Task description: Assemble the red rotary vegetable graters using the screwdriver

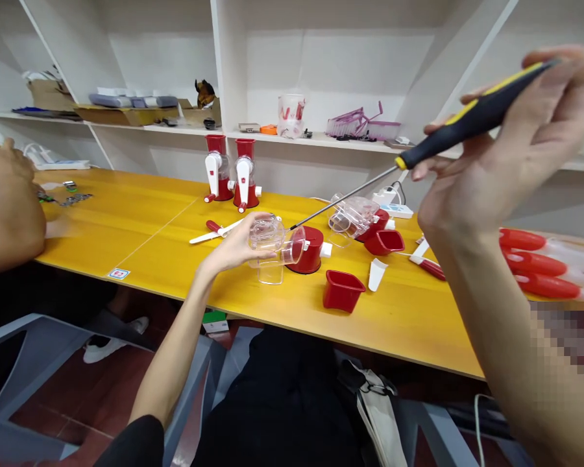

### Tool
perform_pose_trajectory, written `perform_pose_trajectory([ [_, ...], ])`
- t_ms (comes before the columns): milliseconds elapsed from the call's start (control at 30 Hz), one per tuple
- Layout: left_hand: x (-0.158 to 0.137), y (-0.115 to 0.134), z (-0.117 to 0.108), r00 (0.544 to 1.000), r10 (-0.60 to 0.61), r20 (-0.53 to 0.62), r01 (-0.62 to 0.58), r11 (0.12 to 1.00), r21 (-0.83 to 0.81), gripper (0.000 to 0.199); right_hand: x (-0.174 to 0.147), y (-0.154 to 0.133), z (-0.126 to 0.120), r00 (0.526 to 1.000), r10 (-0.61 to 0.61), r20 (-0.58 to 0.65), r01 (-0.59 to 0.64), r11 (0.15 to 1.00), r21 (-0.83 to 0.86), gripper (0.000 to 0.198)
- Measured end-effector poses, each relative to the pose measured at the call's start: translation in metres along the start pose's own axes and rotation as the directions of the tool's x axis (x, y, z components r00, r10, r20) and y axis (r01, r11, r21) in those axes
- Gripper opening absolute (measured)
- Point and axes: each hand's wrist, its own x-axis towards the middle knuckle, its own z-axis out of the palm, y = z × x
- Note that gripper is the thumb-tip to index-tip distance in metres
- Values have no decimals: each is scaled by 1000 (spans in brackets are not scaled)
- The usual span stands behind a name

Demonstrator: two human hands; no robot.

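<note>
My left hand (246,243) is closed around a clear plastic grater body (292,248), held just over the table's near edge. In my right hand (506,143), raised at the right, is a screwdriver (462,133) with a black and yellow handle. Its long shaft slants down to the left, and the tip is at the clear body; whether it touches is hard to tell. Behind the clear body stands a red suction base (310,251) with a white knob. A red hopper (343,290) and a white curved piece (377,274) lie to the right.
Two assembled red and white rotary graters (246,175) stand at the back. A crank handle (217,228) lies left of centre. More clear bodies (355,214) and another red hopper (384,242) are at right, near bagged red handles (540,263). A co-worker's arm (10,207) is at far left.
</note>
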Motion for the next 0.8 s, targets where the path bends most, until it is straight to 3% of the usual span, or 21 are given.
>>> perform_pose_trajectory([
  [133,-4,1,-8,1000,-26,3,26,998,-62,75,9,5,38,999,-42,27,42,999,22,20],
  [267,-5,1,-4,1000,-1,-9,0,997,-83,81,14,-2,61,997,-10,79,9,1000,14,14],
  [500,-3,-2,7,1000,-13,-14,12,998,-54,102,17,-13,70,985,7,174,10,995,-101,19],
  [667,-3,-10,10,998,-56,31,60,987,-150,89,19,-12,71,975,4,220,26,991,-135,20],
  [800,-2,-15,14,991,-76,114,104,960,-260,81,22,-14,77,968,-34,250,69,989,-132,33],
])
